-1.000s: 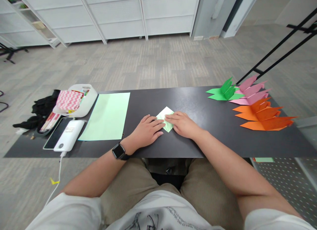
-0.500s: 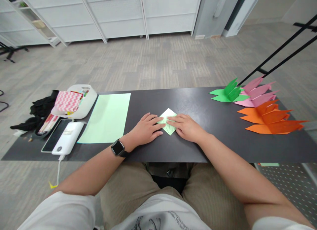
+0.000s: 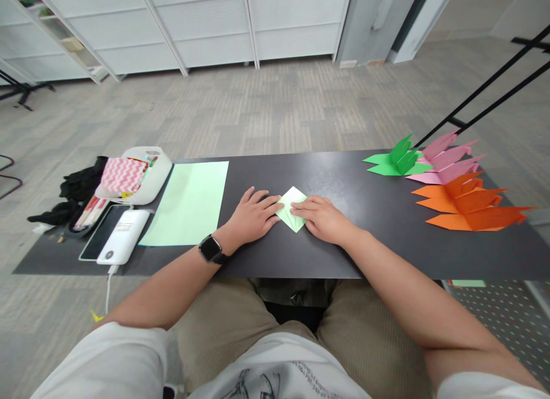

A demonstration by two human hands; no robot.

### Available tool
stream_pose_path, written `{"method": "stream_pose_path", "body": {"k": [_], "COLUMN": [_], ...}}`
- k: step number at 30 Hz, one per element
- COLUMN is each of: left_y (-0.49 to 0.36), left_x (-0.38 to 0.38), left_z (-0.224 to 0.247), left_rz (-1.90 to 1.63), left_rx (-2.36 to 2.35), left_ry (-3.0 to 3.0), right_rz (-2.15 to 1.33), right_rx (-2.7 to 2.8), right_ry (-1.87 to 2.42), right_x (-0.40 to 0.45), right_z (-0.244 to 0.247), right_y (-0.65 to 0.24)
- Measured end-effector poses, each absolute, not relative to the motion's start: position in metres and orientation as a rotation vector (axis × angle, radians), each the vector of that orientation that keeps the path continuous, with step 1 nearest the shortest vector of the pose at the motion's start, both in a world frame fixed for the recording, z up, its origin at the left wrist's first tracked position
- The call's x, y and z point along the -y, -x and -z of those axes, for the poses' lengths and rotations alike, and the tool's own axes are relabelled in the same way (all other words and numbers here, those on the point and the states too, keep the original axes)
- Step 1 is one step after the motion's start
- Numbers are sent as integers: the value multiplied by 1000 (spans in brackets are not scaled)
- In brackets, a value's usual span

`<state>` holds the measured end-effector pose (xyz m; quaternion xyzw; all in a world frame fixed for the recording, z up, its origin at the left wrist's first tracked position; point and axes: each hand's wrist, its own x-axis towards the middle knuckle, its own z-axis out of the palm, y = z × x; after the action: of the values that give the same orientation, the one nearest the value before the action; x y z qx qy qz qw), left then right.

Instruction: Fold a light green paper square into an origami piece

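Resting flat, the right hand (image 3: 325, 218) hides the right corner of the folded pale-green paper (image 3: 293, 196), its fingers nearly together; from here, the creases are hard to make out. The left hand (image 3: 254, 217) is spread, fingertips at the paper's left corner. Paper lies on the dark table (image 3: 266, 261) between both. Orange paper shapes (image 3: 468, 205) partly cover pink ones (image 3: 447, 160).

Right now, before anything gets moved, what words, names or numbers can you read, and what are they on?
None can be read for sure.
Shirt: lettering on the front, too blurred to read.
White plugged-in device: printed lines, too small to read.
Smartwatch: dark screen, no words I can make out.
Folded paper: no writing that I can see.
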<state>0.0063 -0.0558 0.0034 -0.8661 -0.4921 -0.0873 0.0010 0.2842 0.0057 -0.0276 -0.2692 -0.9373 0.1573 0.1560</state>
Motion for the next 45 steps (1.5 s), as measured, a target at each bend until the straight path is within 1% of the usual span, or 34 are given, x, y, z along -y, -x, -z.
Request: {"method": "stream_pose_path", "body": {"k": [3, 7, 19, 27, 45], "left_y": [-10, -14, -2, -7, -6], "left_x": [60, 65, 68, 83, 88], "left_z": [-5, -1, -3, 2, -5], "left_rz": [291, 300, 104, 252, 172], "left_rx": [1562, 1425, 1250, 1218, 1267], "left_ry": [2692, 2822, 3036, 3042, 3097], "right_rz": [-449, -451, -477, -477, -467], "right_rx": [2681, 2683, 2683, 2674, 2679], "right_ry": [774, 775, 777, 797, 785], "right_x": [-5, -5, -7, -6, -6], "right_z": [27, 25, 26, 26, 26], "right_y": [-284, -284, -285, -285, -285]}}
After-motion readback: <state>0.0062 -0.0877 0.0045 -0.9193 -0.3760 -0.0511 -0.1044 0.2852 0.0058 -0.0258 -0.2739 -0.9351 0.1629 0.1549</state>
